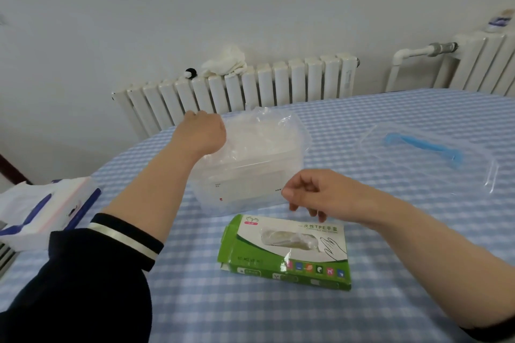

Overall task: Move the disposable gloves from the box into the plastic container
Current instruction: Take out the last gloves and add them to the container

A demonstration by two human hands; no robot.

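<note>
A clear plastic container (245, 186) stands on the table, filled with a crumpled wad of translucent disposable gloves (259, 139) that rises above its rim. My left hand (202, 133) is at the container's far left end, knuckles up, its fingers bent down out of sight among the gloves or over the rim. The green and white glove box (287, 250) lies flat in front of the container, with some clear film showing in its window. Just above the box's far edge, my right hand (315, 192) hovers with loosely curled fingers and nothing visible in them.
The container's clear lid with a blue handle (426, 147) lies on the checked tablecloth at the right. A tissue pack (41, 211) sits at the table's left edge. White radiators (237, 89) line the wall behind the table, with a cloth on top.
</note>
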